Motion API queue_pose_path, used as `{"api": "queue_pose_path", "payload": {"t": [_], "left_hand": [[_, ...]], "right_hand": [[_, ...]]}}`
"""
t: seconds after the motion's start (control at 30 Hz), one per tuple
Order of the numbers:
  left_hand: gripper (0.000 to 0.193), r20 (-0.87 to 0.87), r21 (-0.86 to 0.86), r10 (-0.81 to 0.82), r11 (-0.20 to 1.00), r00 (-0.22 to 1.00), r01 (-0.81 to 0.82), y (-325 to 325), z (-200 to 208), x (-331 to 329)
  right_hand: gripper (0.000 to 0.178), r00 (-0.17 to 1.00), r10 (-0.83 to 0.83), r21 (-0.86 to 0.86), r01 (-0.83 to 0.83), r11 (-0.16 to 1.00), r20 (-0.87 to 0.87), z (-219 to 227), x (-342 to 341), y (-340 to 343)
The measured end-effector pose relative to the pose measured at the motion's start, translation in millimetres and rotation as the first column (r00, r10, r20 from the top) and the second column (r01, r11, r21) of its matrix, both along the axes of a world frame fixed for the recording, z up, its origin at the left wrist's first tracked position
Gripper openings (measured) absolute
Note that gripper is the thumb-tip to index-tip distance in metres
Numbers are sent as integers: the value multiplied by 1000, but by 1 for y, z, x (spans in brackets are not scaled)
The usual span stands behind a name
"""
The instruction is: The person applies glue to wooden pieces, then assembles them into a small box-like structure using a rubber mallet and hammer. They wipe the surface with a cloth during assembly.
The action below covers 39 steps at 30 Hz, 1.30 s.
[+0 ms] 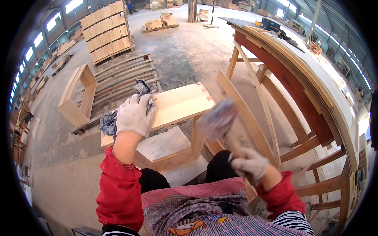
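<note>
A pale wooden board [181, 103] with notched joints at its right end lies as the upper side of a box frame in front of me. My left hand [136, 115], in a white glove, is on its left part, gripping a crumpled dark grey rag [108, 122] against the wood. Bits of the rag stick out on both sides of the hand. In my gloved right hand [249, 163] is the wooden handle of a mallet [216, 119]. Its head is smeared by motion, raised close to the board's right end.
An open wooden frame [78, 96] stands at the left beside a slatted pallet [126, 74]. Stacked boards [106, 33] rise behind. Close on my right is a large wooden workbench [291, 67], with a long plank [248, 114] leaning by its legs.
</note>
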<state>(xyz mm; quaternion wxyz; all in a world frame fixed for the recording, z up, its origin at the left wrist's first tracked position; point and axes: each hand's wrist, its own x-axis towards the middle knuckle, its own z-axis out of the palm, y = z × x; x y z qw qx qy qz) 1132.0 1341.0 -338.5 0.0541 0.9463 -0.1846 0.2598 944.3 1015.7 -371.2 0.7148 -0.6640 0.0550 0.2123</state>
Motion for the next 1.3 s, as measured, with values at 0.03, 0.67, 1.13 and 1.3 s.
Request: {"api": "queue_pose_path", "payload": {"t": [0.03,0.67,1.13,1.3], "left_hand": [[38,9,4,1,1000,1000,-1,1,1,-1],[38,7,36,3,999,1000,-3,-6,-1,3],[37,34,24,-2,1000,999,1,-3,-2,2],[36,21,-12,-2,1000,1000,2,-1,-1,1]], "right_hand": [[22,997,58,18,-57,998,-58,-22,0,9],[25,885,219,796,232,558,-412,-102,112,82],[43,990,73,-204,-48,978,120,37,13,-12],[47,715,92,-600,502,623,693,46,26,-31]]}}
